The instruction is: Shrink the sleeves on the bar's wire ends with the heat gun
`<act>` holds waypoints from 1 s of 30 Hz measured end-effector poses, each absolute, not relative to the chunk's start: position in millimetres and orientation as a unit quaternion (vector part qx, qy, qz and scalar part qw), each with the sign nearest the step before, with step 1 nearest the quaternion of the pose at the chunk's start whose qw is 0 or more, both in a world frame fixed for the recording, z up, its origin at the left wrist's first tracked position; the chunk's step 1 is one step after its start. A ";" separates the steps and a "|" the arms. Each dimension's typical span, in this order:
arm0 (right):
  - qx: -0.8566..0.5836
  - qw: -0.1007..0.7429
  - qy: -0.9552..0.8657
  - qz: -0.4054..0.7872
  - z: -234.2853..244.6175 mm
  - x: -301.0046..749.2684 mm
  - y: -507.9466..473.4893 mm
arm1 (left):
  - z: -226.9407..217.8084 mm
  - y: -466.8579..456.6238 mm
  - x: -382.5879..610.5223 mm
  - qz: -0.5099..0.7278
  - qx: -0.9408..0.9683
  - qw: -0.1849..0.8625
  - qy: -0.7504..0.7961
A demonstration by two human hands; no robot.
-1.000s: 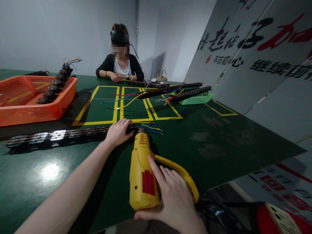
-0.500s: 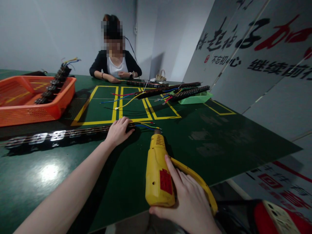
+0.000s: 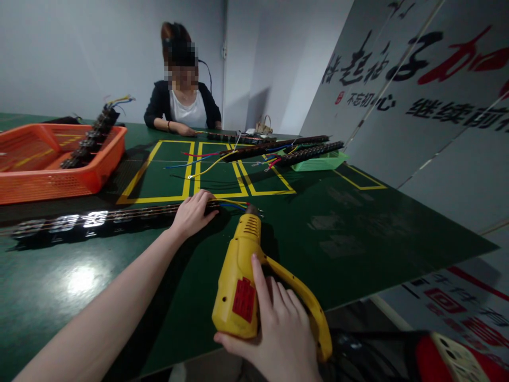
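Note:
My left hand (image 3: 194,213) is closed over the right end of a long black segmented strip (image 3: 131,214) lying on the table. Yellow and blue wires (image 3: 233,203) stick out past its fingers, tipped with small metal lugs. My right hand (image 3: 280,323) grips a yellow heat gun (image 3: 238,270) with a red label, thumb behind the body and index finger along its side. The gun's nozzle (image 3: 252,210) is right at the wire ends and partly hides them; I cannot tell whether it touches them.
An orange basket (image 3: 91,183) holding another black strip (image 3: 89,139) stands at left. Wired strips (image 3: 278,148) rest across a green basket (image 3: 318,163) at the back. A person (image 3: 183,106) sits opposite. A red power strip (image 3: 433,355) is at lower right, beyond the table edge.
The heat gun has swung left at its rear and its nozzle has shifted slightly left along the wires. My left hand stays on the strip. The person opposite has lowered one hand.

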State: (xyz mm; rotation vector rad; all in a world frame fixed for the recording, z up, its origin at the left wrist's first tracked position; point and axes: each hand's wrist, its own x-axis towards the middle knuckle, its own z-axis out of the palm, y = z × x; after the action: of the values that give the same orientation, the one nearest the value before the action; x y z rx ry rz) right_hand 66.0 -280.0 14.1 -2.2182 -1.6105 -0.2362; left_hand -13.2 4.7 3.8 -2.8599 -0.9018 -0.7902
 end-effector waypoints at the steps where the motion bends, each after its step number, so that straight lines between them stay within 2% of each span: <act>1: -0.787 0.196 -0.578 -0.086 14.1 64.1 -278.7 | 3.4 5.2 -13.1 -0.256 -0.922 0.022 -0.290; 10: -0.742 0.174 -0.646 -0.025 25.0 51.4 -263.7 | 1.2 7.2 -12.2 -0.269 -0.921 0.009 -0.281; 20: -0.720 0.218 -0.659 0.014 21.3 48.9 -258.4 | 5.7 4.3 -15.1 -0.259 -0.927 -0.013 -0.272; 30: -0.727 0.208 -0.651 0.063 31.5 77.6 -268.3 | 3.9 2.0 -15.3 -0.269 -0.924 0.012 -0.270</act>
State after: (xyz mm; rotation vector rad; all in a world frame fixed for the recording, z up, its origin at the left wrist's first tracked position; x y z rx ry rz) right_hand 77.6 -268.3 31.5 -2.0247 -1.8130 0.1744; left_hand -15.3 2.0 3.9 -2.8821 -0.8428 -0.8402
